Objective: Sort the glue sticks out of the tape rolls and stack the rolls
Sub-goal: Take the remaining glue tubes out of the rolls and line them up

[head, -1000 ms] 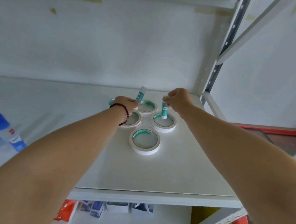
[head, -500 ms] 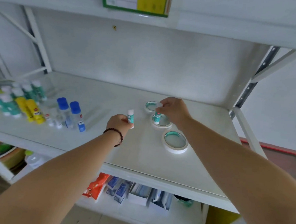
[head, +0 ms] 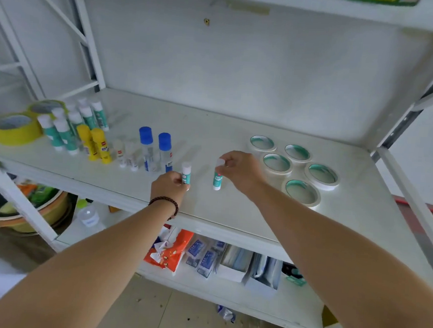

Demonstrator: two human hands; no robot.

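Observation:
My left hand [head: 170, 185] grips a teal glue stick with a white cap [head: 186, 172], held upright near the shelf's front middle. My right hand [head: 240, 171] pinches the white cap of a second teal glue stick [head: 217, 180], which hangs upright just above the shelf. Several white tape rolls with teal cores lie flat to the right, each apart from the others; the nearest roll [head: 301, 192] is beside my right forearm, and others [head: 277, 163] [head: 321, 174] lie further back.
On the white shelf [head: 212, 132], left part, stand several teal glue sticks [head: 66, 130], two yellow ones [head: 94, 142], small white bottles and two blue-capped bottles [head: 155, 149]. Yellow tape rolls [head: 15, 126] sit far left. A metal upright [head: 419, 101] bounds the right side.
Both hands have lifted the glue sticks out of the tape rolls and carried them left, toward the group of bottles. The view has turned left and down.

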